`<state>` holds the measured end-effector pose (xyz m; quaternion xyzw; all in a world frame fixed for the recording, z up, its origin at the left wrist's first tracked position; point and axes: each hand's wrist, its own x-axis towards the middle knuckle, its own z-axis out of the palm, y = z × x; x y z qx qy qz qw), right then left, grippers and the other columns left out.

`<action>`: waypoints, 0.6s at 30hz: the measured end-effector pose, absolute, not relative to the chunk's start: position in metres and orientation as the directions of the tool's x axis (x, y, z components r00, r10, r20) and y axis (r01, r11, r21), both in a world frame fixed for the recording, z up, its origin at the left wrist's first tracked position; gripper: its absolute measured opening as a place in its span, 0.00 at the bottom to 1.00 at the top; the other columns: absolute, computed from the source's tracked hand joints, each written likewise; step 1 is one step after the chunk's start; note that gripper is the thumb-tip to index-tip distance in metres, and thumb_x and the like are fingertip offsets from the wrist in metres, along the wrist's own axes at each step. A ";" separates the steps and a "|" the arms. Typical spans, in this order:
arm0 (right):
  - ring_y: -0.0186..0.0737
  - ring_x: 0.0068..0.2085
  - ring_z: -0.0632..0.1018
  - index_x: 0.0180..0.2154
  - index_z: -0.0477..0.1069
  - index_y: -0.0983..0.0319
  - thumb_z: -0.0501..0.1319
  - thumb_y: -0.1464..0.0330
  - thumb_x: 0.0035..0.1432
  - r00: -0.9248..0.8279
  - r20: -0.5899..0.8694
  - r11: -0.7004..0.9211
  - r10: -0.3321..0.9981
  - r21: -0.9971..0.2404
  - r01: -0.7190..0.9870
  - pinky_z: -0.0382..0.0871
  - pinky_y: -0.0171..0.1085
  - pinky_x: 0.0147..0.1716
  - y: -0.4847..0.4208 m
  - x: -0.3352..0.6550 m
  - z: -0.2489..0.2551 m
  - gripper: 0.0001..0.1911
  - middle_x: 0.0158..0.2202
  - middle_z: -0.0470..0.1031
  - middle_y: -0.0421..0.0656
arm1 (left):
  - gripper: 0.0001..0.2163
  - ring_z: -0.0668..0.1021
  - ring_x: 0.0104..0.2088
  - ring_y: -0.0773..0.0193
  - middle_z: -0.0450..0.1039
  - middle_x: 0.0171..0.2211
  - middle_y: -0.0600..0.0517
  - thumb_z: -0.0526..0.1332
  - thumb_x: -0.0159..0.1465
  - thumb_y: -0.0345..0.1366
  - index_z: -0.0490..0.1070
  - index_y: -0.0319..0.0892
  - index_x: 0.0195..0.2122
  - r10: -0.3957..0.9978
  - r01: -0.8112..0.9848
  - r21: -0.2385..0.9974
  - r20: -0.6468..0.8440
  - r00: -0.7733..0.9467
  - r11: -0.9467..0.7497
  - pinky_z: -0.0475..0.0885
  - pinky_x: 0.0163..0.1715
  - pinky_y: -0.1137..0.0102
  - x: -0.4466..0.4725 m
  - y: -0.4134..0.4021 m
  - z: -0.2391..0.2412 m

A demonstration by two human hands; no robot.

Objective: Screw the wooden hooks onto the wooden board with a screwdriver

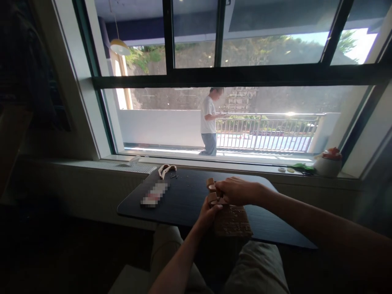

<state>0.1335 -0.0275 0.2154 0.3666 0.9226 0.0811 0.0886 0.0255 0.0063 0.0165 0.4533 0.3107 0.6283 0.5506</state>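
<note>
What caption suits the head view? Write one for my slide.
Left hand and right hand on a brown, block-like object at a dark table, before a wide window.

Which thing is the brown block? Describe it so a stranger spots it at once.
Find the dark table under the big window. At its near edge, below the right hand and against the left hand, is the brown block. Its broad, bumpy face sets it apart from the smaller, rounded tan pieces above it.

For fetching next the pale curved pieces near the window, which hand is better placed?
Probably the left hand: the pieces lie left of both hands, the right hand being farther. Both seem busy with tan rounded parts.
</note>
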 end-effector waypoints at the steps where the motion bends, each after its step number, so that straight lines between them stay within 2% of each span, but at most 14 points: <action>1: 0.43 0.35 0.77 0.43 0.70 0.62 0.57 0.70 0.53 -0.747 -0.117 0.750 0.655 0.226 0.622 0.61 0.34 0.28 -0.028 0.134 0.217 0.14 0.35 0.77 0.47 | 0.17 0.74 0.37 0.59 0.74 0.35 0.51 0.66 0.46 0.30 0.70 0.39 0.40 0.974 -0.410 0.890 0.225 0.015 -0.199 0.68 0.38 0.68 0.025 0.007 0.017; 5: 0.43 0.37 0.77 0.46 0.69 0.64 0.55 0.73 0.56 -0.798 -0.117 0.788 0.591 0.297 0.540 0.62 0.34 0.30 -0.026 0.137 0.216 0.15 0.37 0.77 0.50 | 0.16 0.75 0.39 0.58 0.74 0.35 0.50 0.66 0.47 0.31 0.70 0.39 0.39 0.973 -0.391 0.897 0.228 0.013 -0.205 0.68 0.40 0.67 0.025 0.008 0.014; 9: 0.42 0.36 0.77 0.48 0.67 0.64 0.55 0.73 0.55 -0.802 -0.091 0.787 0.590 0.285 0.546 0.61 0.33 0.29 -0.022 0.141 0.208 0.18 0.38 0.76 0.49 | 0.15 0.74 0.40 0.58 0.74 0.37 0.50 0.65 0.49 0.31 0.71 0.39 0.40 0.967 -0.358 0.905 0.253 0.013 -0.232 0.67 0.41 0.68 0.024 0.011 0.009; 13: 0.44 0.36 0.77 0.42 0.70 0.63 0.52 0.68 0.57 -0.713 -0.055 0.701 0.699 0.254 0.667 0.61 0.35 0.28 -0.019 0.144 0.202 0.12 0.35 0.77 0.47 | 0.18 0.74 0.42 0.57 0.74 0.39 0.49 0.65 0.50 0.32 0.70 0.39 0.43 0.967 -0.342 0.910 0.254 0.009 -0.236 0.67 0.43 0.67 0.024 0.015 0.001; 18: 0.46 0.36 0.77 0.36 0.71 0.64 0.51 0.66 0.57 -0.600 -0.034 0.585 0.799 0.272 0.764 0.63 0.37 0.29 -0.019 0.139 0.201 0.13 0.34 0.77 0.50 | 0.18 0.74 0.41 0.58 0.74 0.39 0.49 0.65 0.51 0.33 0.70 0.40 0.44 0.966 -0.326 0.915 0.258 0.022 -0.237 0.68 0.41 0.67 0.023 0.016 -0.001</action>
